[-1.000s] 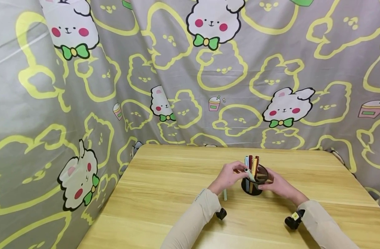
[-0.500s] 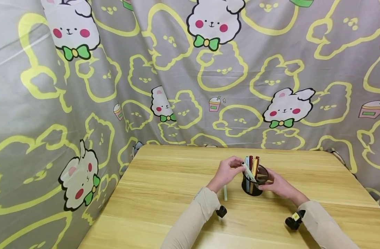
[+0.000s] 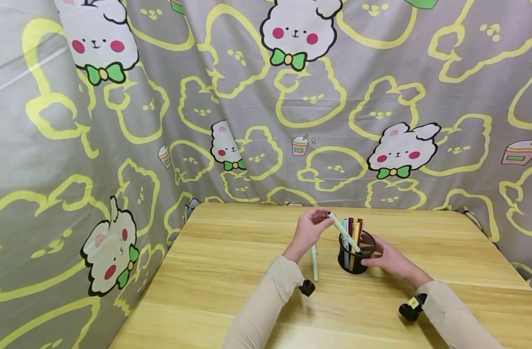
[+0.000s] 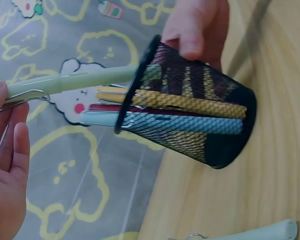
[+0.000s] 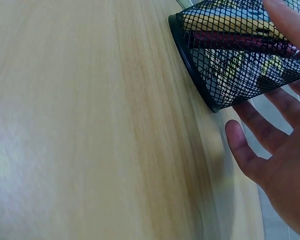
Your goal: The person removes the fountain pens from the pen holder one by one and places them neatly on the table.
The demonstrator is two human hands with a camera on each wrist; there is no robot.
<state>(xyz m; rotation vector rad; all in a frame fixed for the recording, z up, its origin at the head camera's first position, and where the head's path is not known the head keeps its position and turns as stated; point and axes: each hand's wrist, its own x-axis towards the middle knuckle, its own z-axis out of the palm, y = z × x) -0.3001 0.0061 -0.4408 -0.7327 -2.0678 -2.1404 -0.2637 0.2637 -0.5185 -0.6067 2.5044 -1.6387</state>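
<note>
In the head view my left hand (image 3: 307, 231) pinches the clip end of a pale green pen (image 3: 342, 229). That pen slants down, its far end inside the rim of a black mesh pen holder (image 3: 347, 266). My right hand (image 3: 389, 258) grips the holder from the right, thumb and fingers around its side. Inside the mesh stand a yellow pen (image 4: 190, 102), a light blue pen (image 4: 190, 123) and dark red ones (image 3: 351, 226). A second pale green pen (image 3: 315, 269) lies on the table under my left wrist, partly hidden by it.
The wooden table (image 3: 231, 271) reaches back to a grey patterned curtain (image 3: 266, 174), which also closes off the left side. Small black wrist cameras (image 3: 409, 311) hang below both sleeves, close over the tabletop.
My left hand has moved up and to the left, drawing the pale green pen further out of the holder. My right hand and the holder stay where they were.
</note>
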